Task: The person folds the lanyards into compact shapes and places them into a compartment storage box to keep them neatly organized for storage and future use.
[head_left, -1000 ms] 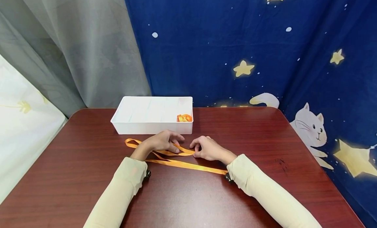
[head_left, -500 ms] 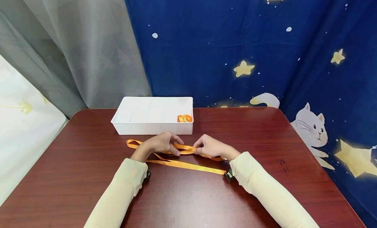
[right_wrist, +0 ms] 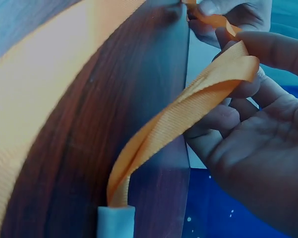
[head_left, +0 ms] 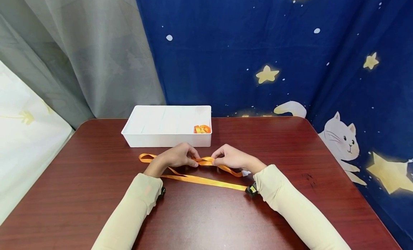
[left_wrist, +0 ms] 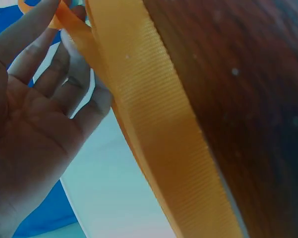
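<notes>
An orange lanyard (head_left: 206, 182) lies across the table in long loops. My left hand (head_left: 177, 155) pinches one stretch of it between thumb and fingertips. Just to the right, my right hand (head_left: 233, 159) pinches the same strap, leaving a short twisted span between the hands. From the right fingertips a doubled length (right_wrist: 173, 114) runs down to a white end piece (right_wrist: 116, 223) near the table. Up close in the left wrist view, a wide band of the strap (left_wrist: 144, 99) passes in front of the left palm. A small loop sticks out left of the left wrist.
Behind the hands stands a white divided box (head_left: 161, 140), with orange coiled straps (head_left: 202, 129) in its right front corner. The dark red wooden table (head_left: 96, 192) reaches back to grey and blue curtains.
My right hand has shifted slightly right and up, and strap with its white end now shows below it. The left hand has barely moved. The span between the hands has been drawn into a twist.
</notes>
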Demonstrator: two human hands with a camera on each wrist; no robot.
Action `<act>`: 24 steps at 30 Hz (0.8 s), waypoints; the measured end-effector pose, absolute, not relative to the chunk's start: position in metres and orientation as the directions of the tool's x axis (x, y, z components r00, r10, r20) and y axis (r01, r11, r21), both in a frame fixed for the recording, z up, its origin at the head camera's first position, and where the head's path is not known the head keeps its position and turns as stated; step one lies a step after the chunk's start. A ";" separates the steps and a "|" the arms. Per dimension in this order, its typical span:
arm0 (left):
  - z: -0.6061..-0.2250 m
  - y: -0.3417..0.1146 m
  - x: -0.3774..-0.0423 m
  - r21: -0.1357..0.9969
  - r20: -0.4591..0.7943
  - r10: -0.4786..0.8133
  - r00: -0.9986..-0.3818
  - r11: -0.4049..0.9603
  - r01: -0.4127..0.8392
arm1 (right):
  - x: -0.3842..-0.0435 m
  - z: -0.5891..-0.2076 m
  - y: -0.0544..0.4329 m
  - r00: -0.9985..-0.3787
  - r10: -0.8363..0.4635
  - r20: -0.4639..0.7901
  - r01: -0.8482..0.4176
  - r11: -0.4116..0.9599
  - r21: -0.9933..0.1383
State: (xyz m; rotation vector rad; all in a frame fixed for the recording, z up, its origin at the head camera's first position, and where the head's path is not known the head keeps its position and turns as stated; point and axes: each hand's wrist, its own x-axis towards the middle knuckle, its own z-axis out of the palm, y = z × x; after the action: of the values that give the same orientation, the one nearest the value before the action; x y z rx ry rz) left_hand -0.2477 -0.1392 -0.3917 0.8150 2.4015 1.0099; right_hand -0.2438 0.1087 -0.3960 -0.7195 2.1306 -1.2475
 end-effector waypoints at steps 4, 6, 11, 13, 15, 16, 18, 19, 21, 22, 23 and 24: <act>-0.390 -0.139 -0.248 0.715 -0.075 0.652 -0.755 0.563 0.415 | -0.244 -0.397 0.109 -0.684 -0.702 -0.201 -0.142 0.398 -0.906; -0.390 -0.139 -0.249 0.702 -0.036 0.650 -0.759 0.557 0.444 | -0.243 -0.397 0.108 -0.678 -0.705 -0.206 -0.129 0.390 -0.912; -0.387 -0.135 -0.249 0.686 0.048 0.660 -0.750 0.524 0.505 | -0.242 -0.396 0.106 -0.655 -0.723 -0.220 -0.108 0.377 -0.920; -0.385 -0.133 -0.248 0.679 0.067 0.661 -0.748 0.518 0.520 | -0.240 -0.395 0.105 -0.644 -0.731 -0.226 -0.094 0.369 -0.925; -0.383 -0.131 -0.247 0.672 0.081 0.658 -0.748 0.518 0.529 | -0.240 -0.395 0.105 -0.637 -0.735 -0.231 -0.078 0.359 -0.930; -0.382 -0.130 -0.247 0.671 0.086 0.657 -0.749 0.518 0.531 | -0.240 -0.395 0.105 -0.637 -0.736 -0.229 -0.072 0.353 -0.933; -0.380 -0.128 -0.245 0.670 0.093 0.653 -0.751 0.517 0.533 | -0.240 -0.394 0.105 -0.642 -0.734 -0.222 -0.064 0.340 -0.938; -0.380 -0.128 -0.245 0.672 0.097 0.653 -0.751 0.514 0.534 | -0.240 -0.394 0.105 -0.647 -0.731 -0.217 -0.065 0.337 -0.939; -0.378 -0.127 -0.244 0.677 0.107 0.652 -0.751 0.506 0.535 | -0.240 -0.394 0.104 -0.653 -0.730 -0.202 -0.060 0.316 -0.947; -0.377 -0.126 -0.243 0.679 0.113 0.650 -0.752 0.502 0.536 | -0.240 -0.394 0.104 -0.656 -0.729 -0.193 -0.062 0.307 -0.950; -0.377 -0.126 -0.243 0.680 0.119 0.646 -0.754 0.500 0.536 | -0.240 -0.394 0.104 -0.659 -0.729 -0.186 -0.061 0.298 -0.953; -0.376 -0.126 -0.243 0.681 0.125 0.642 -0.756 0.499 0.536 | -0.240 -0.393 0.104 -0.662 -0.727 -0.182 -0.060 0.293 -0.954</act>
State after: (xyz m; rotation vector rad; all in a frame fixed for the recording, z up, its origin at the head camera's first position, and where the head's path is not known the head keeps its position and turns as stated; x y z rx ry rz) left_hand -0.2425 -0.1255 -0.3765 1.0264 2.5919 1.0999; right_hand -0.2402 0.1036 -0.3933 -0.7011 1.9518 -1.4022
